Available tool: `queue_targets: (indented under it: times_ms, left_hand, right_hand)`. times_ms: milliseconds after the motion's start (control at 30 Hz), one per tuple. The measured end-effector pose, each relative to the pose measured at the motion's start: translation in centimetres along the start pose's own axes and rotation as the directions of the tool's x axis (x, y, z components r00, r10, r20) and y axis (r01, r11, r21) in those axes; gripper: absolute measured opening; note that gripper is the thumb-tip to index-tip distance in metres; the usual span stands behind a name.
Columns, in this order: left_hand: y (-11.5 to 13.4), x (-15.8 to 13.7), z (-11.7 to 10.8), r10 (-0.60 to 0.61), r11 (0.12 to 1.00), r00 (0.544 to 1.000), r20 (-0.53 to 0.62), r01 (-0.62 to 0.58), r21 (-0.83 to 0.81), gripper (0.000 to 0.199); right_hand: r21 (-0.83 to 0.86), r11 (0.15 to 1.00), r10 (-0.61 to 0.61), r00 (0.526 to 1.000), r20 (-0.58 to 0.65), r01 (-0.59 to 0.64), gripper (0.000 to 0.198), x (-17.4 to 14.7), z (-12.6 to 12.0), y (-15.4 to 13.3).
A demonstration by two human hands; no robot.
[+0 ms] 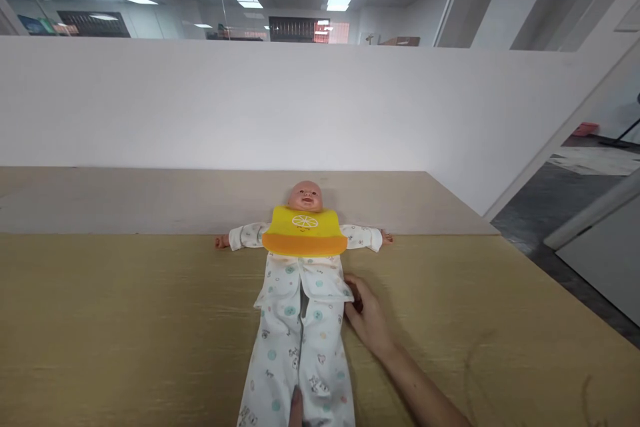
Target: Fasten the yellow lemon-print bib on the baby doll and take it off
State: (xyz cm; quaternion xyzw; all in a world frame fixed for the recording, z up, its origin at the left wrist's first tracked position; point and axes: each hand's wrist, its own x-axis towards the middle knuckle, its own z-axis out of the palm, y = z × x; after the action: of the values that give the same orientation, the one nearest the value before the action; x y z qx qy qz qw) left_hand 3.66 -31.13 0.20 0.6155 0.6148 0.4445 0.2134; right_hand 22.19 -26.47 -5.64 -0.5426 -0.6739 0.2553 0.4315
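A baby doll [307, 196] lies on its back with both arms stretched out sideways. It wears a white patterned top [283, 275] and matching trousers [323, 354]. A yellow bib [305, 224] with an orange pocket and a white citrus-slice print covers its chest. At the doll's side, on the right of the view, my right hand [369, 315] has its thumb and curled fingers closed round the hem of the top. Of my left hand [296, 408] only one digit shows, lying on the trousers between the legs; its other fingers are hidden.
The doll rests on a wooden table [125, 320] with a paler strip [125, 200] along the back. Behind stands a white low wall [225, 104] topped with glass. To the right, past the table's slanting edge, are the floor [530, 220] and a white panel [610, 254].
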Motion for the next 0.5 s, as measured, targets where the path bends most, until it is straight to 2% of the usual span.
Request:
queue_targets:
  times_ms: [100,233,367,500]
  left_hand:
    - [1.3,3.8,1.0,-0.022,1.0,1.0,0.006,0.022,0.009,0.047]
    - [2.6,7.8,2.0,-0.044,0.999,0.999,0.007,0.043,0.019,0.04]
    - [3.4,10.9,2.9,-0.044,0.999,0.999,0.0,0.044,0.023,0.045]
    - [3.9,12.7,3.2,-0.035,0.999,0.999,-0.004,0.035,0.031,0.044]
  right_hand:
    - [0.008,1.0,0.01,1.0,-0.005,-0.01,0.044,0.0,-0.1,-0.4]
    - [0.014,1.0,0.015,1.0,-0.009,-0.015,0.042,0.0,0.0,-0.4]
    - [0.022,1.0,0.01,1.0,0.003,-0.01,0.044,0.0,0.1,0.0]
    - [0.02,1.0,0.024,1.0,0.0,-0.024,0.045,0.0,0.0,-0.2]
